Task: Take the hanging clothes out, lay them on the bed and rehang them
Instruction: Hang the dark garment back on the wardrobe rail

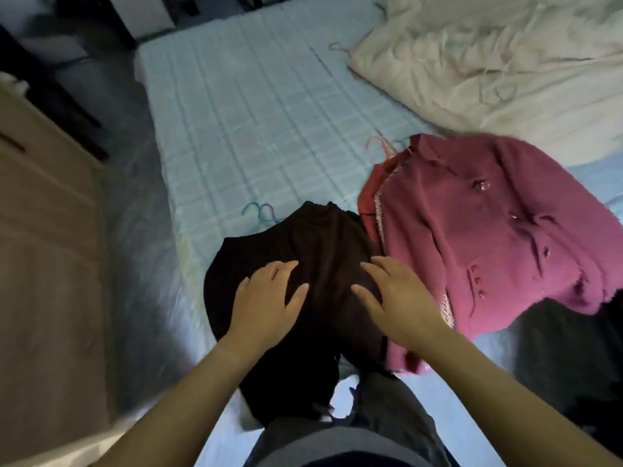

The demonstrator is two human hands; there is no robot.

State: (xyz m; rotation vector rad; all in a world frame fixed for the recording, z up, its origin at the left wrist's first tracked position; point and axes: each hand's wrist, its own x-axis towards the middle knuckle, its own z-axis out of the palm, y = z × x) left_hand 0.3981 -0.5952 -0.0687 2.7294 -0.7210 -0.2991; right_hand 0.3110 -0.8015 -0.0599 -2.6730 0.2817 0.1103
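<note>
Both palms lie flat, gripping nothing: left hand (266, 299) and right hand (397, 298) press the black top (303, 237) on the bed (236, 112). Maroon cardigan (472, 230) lies at 2 o'clock. Laying out looks mostly done, rehanging's left.

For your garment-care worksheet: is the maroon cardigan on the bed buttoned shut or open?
Buttoned shut, as far as shows. The cardigan lies spread flat on the bed, front panels meeting along its row of buttons.
</note>
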